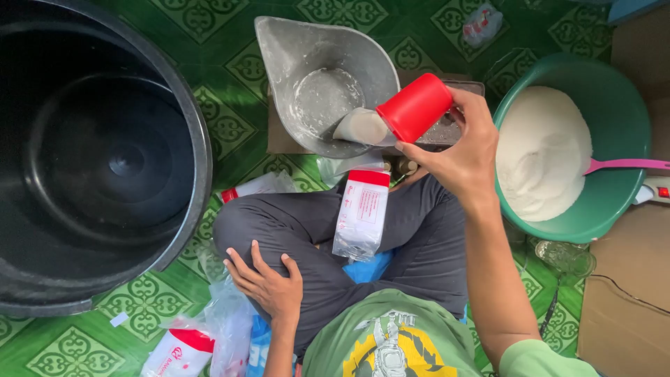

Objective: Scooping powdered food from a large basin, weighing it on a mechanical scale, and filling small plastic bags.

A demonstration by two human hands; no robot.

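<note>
Red cup (416, 106) tipped sideways over metal pan (322, 84), white powder spilling from mouth. Gripped by right hand (457, 150), fingers clamped round base, forearm raised and extended forward. Left hand (269, 285) flat on knee, fingers spread. Green basin (614, 126) beside right wrist.

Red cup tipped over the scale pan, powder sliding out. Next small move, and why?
Probably tip the red cup a bit further. The right hand holds it on its side over the metal pan, a tongue of white powder sits at its mouth, and the pan holds only a thin dusting. The left hand rests on the knee.
</note>
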